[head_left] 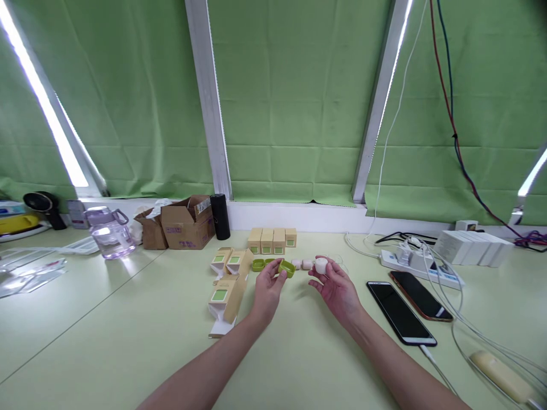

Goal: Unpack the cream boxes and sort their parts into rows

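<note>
Both forearms are bare from the bottom edge of the view up to the wrists, with no sleeves showing. The left hand [267, 287] and right hand [337, 290] wear no gloves, rings or watch.

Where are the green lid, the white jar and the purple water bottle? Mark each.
green lid [286, 267], head view, on its rim.
white jar [321, 265], head view, on its side.
purple water bottle [109, 234], head view, on its body.

I can't read a single word from here. The cardboard box [188, 226] at the back of my desk has purple print on its front and a striped label on its flap, both too small to make out. The little tan cartons [272, 240] show only plain green squares, perhaps with tiny lettering I can't resolve.
</note>
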### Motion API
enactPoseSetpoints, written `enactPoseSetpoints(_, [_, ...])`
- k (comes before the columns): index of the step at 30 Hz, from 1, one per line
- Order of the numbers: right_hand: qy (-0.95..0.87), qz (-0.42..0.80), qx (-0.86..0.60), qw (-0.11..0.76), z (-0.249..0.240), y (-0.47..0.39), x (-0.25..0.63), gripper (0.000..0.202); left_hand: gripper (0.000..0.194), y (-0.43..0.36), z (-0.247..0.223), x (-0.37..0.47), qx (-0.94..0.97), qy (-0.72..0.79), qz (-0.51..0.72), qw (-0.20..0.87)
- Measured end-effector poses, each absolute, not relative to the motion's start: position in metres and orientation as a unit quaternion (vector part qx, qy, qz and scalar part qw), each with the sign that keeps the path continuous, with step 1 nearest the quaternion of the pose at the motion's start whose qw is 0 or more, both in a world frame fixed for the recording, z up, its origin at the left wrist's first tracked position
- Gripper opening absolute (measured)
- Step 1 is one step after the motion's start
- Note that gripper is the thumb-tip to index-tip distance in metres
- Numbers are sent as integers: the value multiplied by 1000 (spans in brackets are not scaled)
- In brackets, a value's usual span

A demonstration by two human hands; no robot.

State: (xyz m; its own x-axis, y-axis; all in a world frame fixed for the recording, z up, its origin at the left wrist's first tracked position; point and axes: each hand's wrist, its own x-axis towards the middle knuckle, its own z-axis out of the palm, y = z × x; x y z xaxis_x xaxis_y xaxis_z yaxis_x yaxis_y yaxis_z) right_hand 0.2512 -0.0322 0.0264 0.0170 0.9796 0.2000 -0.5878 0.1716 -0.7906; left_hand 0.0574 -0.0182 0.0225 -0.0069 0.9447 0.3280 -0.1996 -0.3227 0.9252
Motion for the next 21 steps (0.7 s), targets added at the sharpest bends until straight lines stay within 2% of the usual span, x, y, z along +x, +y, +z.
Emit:
enactPoseSetpoints(13, [-419, 498, -317, 690, 34, -38, 246, 52, 55, -21, 25, 57, 530, 355, 614, 465])
enactPoseSetpoints(17, [-448, 401, -383, 701, 28, -33, 246, 58, 57, -21, 25, 58, 522, 354, 617, 471])
enactPoseSetpoints(21, [-514, 284, -452, 672, 21, -28, 251, 51, 57, -20, 23, 58, 515, 349, 623, 475])
